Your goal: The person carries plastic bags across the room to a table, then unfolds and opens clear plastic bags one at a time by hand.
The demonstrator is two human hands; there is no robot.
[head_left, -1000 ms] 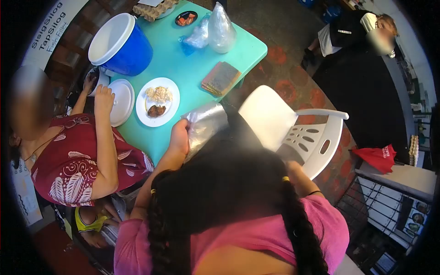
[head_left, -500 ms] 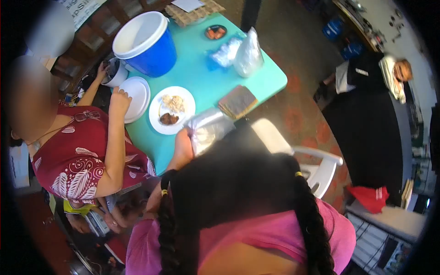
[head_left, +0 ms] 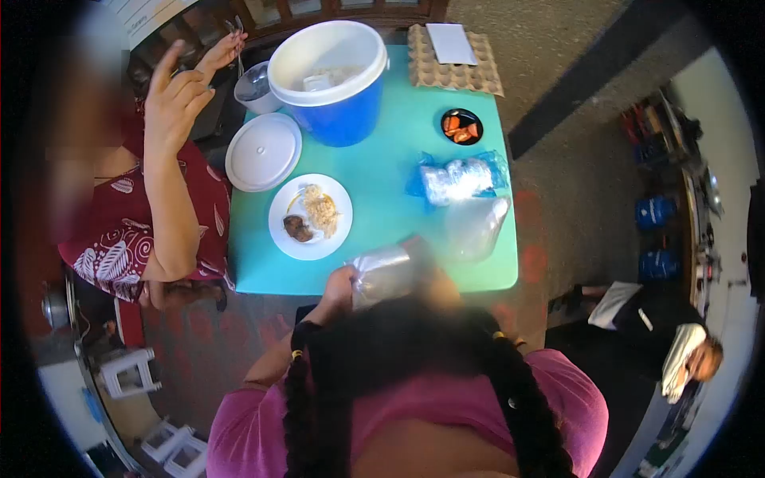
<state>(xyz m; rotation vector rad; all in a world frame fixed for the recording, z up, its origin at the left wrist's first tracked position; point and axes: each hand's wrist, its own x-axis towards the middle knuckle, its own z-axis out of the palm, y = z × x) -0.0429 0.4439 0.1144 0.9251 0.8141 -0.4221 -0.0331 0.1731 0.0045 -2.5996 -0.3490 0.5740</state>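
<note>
Held by its left side at the near edge of a turquoise table: a clear plastic bag, shiny and creased, with the left hand closed around it. Close to the bag's right side, the right hand, blurred and partly hidden behind a dark shape in the foreground; impossible to tell whether spread, narrowed or gripping the plastic.

Just beyond the bag, on a white plate, a mound of rice beside a browned piece of meat. Farther back, a round white lid, flat on the tabletop near a blue bucket with a broad white rim and pale contents inside.

Along the table's right side, from near to far: a bulging translucent bag, a blue plastic bag with shiny clear bundles, and a small black bowl of orange-red pieces. At the far right corner, a cardboard egg tray topped with a white sheet.

At left, in a maroon leaf-print top, a co-worker with one hand raised, index finger extended, and the other holding a metal utensil above a white container.
</note>
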